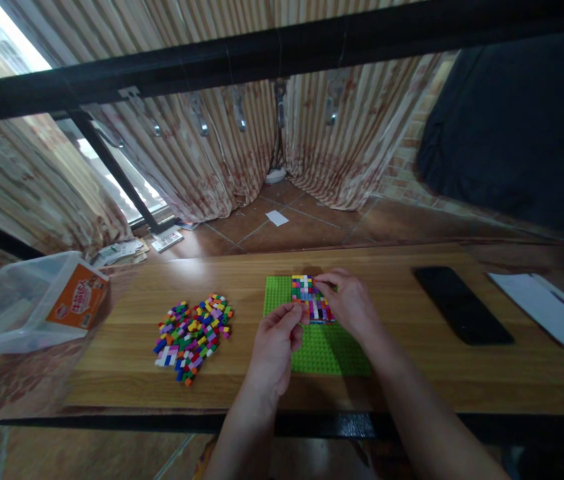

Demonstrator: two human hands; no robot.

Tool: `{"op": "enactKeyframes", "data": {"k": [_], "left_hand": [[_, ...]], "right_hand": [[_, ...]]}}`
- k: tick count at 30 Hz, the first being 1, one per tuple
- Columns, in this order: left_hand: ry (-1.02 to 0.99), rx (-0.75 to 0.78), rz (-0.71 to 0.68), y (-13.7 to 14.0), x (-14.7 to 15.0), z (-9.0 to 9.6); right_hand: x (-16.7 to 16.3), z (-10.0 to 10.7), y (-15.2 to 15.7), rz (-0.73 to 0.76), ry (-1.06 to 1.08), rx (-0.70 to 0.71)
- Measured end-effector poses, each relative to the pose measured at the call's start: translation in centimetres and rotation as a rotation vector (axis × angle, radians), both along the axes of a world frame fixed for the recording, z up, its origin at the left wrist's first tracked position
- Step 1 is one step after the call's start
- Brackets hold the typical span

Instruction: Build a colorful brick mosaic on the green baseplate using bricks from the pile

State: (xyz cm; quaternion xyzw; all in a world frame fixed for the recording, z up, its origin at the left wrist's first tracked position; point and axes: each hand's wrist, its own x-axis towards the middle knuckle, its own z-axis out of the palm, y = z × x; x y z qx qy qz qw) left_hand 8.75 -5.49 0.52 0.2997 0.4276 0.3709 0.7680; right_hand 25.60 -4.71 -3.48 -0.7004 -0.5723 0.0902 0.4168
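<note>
A green studded baseplate [322,353] lies on the wooden table, with a block of multicoloured toy bricks [303,285] built up on its far part. My left hand [278,337] is closed in a pinch at the near left edge of that block. From the right, my right hand [349,300] reaches over the block, thumb and fingertips pinched together at its upper right side. Whatever sits between the fingertips of either hand is too small or hidden to name. Left of the baseplate is a loose heap of small coloured bricks [195,333].
A black phone-like slab [462,303] and white paper [545,307] lie on the right. At the far left stands a clear plastic bin [17,313] with an orange label. A dark metal bar [262,53] with hooks crosses above the table [127,373].
</note>
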Motion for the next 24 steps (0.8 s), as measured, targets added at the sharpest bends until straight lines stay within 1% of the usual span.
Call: {"op": "enactKeyframes", "data": {"k": [4,10,14,19,24], "left_hand": [[0.007,-0.001,0.004,0.01,-0.01,0.04],[0.011,0.005,0.012,0.02,-0.02,0.03],[0.017,0.006,0.013,0.06,-0.07,0.06],[0.015,0.014,0.010,0.10,-0.08,0.02],[0.020,0.005,0.017,0.09,-0.16,-0.04]], "right_hand": [[0.01,-0.24,0.11,-0.027,-0.009,0.008],[-0.16,-0.72,0.51,-0.063,0.112,0.024],[-0.40,-0.67,0.58,-0.101,0.109,0.009],[-0.28,-0.39,0.41,-0.093,0.149,-0.013],[-0.16,-0.73,0.38,-0.108,0.209,0.022]]}}
